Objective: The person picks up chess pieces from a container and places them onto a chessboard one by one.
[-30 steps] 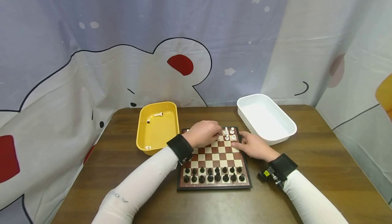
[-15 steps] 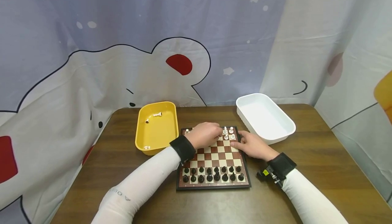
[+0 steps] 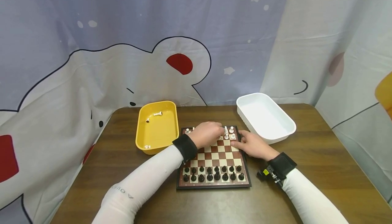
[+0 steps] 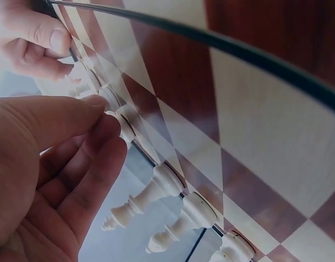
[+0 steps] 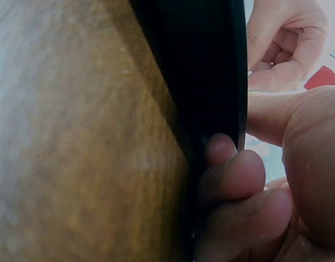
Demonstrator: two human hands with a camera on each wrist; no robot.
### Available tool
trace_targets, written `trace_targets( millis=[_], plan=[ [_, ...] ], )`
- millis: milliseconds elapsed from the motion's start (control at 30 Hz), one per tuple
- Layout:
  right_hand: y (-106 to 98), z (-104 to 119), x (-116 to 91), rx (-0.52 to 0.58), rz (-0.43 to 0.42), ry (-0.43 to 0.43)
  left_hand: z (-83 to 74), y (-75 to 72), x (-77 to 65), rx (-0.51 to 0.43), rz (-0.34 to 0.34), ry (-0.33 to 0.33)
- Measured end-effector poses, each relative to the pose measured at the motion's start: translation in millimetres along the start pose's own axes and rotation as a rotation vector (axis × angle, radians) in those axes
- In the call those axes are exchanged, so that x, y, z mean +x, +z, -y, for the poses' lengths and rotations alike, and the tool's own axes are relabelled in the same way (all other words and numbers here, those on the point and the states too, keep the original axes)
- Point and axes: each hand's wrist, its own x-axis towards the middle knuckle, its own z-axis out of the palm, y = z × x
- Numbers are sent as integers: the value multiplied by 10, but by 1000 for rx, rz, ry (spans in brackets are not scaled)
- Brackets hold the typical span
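My left hand (image 3: 207, 134) is over the far side of the chessboard (image 3: 222, 156). In the left wrist view its thumb and fingertips pinch a small white chess piece (image 4: 125, 124), mostly covered by the fingers. Further white chessmen (image 4: 145, 199) stand along that far row. My right hand (image 3: 253, 145) grips the board's right edge, its thumb on top and the other fingers curled against the dark side (image 5: 211, 65). White chess pieces (image 3: 231, 130) stand at the far right corner, close to both hands. Two rows of black chess pieces (image 3: 209, 176) fill the near side.
A yellow tray (image 3: 157, 132) with a few white chess pieces (image 3: 158, 114) lying in it is left of the board. Beyond my right hand stands a white tray (image 3: 265, 117). A patterned curtain (image 3: 122, 71) hangs behind the wooden table (image 3: 122, 159).
My left hand has shifted slightly to the right along the far row. The right hand stays at the board's edge.
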Motion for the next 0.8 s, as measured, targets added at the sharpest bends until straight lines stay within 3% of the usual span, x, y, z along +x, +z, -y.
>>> trace_targets(
  millis=[800],
  plan=[
    [1,7,-8,-10,-9,4,-1,-26,9,6,-4,-31]
  ],
)
